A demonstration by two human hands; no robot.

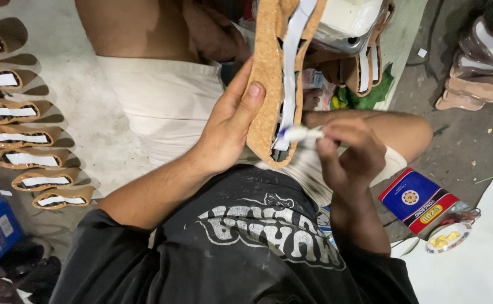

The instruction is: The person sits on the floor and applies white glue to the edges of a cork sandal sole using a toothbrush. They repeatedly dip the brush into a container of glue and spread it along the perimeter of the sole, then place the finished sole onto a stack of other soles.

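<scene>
You sit on a grey concrete floor (89,112) strewn with shoe parts. Your left hand (229,124) grips a tan cork sandal sole (269,73) upright above your lap, thumb pressed on its face, a white strip (291,62) running down it. Your right hand (350,152) pinches a small white applicator (297,134) against the sole's lower end. A row of brown soles with white strips (24,135) lies at your left, a blue and red packet (418,201) at your right.
</scene>
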